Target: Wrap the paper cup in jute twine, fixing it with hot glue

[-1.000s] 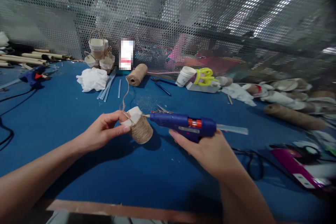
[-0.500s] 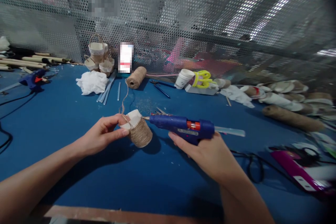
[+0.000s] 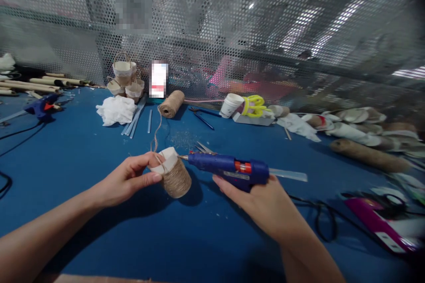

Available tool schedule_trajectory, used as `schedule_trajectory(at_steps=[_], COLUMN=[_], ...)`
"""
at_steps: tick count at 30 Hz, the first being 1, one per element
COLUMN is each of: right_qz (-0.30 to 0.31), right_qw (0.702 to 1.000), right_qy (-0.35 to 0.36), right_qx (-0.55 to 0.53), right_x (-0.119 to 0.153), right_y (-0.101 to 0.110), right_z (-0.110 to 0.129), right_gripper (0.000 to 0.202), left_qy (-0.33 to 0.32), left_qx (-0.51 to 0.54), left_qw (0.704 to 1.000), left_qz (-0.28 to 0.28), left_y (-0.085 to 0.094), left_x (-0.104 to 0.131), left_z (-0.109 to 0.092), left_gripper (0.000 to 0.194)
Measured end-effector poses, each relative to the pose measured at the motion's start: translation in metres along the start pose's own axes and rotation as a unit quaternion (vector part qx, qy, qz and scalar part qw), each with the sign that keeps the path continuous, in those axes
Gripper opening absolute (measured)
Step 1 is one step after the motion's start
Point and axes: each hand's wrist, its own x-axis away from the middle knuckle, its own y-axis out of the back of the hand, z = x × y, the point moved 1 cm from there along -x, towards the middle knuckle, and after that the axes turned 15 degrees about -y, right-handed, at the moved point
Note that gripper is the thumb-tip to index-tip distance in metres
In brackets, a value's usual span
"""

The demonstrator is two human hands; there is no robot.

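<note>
A small white cup (image 3: 177,179), its side wound with brown twine, is tilted in my left hand (image 3: 137,174), which pinches its rim. Twine runs from the cup to a roll of twine (image 3: 172,104) farther back. My right hand (image 3: 262,203) grips a blue glue gun (image 3: 229,168) with a clear glue stick in its rear. The gun's metal nozzle points left at the cup's rim, touching or very close to it. Scissors (image 3: 204,147) lie partly hidden behind the gun.
Behind are twine-covered cups (image 3: 124,75), white cloth (image 3: 116,110), glue sticks (image 3: 137,117), pliers (image 3: 202,119), a phone (image 3: 158,79) and a paper cup (image 3: 230,105). Another glue gun (image 3: 43,107) lies left. A brown roll (image 3: 368,154) and a magenta device (image 3: 375,219) are on the right.
The camera view has tilted up slightly, so the table items appear lower. Both hands keep their holds; the gun's nozzle remains at the cup's rim.
</note>
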Motion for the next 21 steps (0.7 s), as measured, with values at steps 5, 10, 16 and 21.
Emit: schedule_trajectory(at_steps=[5,10,16,21], right_qz=[-0.013,0.016,0.009,0.018], right_qw=[0.999,0.999,0.999,0.999], right_qy=[-0.032,-0.027,-0.017,-0.026], right_qx=[-0.003,0.017,0.032,0.019], right_x=[0.0029,0.0047,0.0051,0.0071], right_y=[-0.0009,0.001,-0.0008,-0.0048], right_z=[-0.0016,-0.0042,-0.0081,-0.0063], right_gripper=[0.01,0.011,0.01,0.018], left_qy=[0.002,0.002,0.01,0.03], left_qx=[0.001,-0.002,-0.004,0.004], left_qw=[1.0,1.0,1.0,0.999], left_qz=[0.006,0.006,-0.002,-0.019], left_y=[0.0005,0.0003,-0.0011,-0.0022], left_x=[0.0004,-0.0005,-0.0022,-0.0038], left_z=[0.0019,0.0005,-0.0014,-0.0015], left_gripper=[0.014,0.014,0.015,0.018])
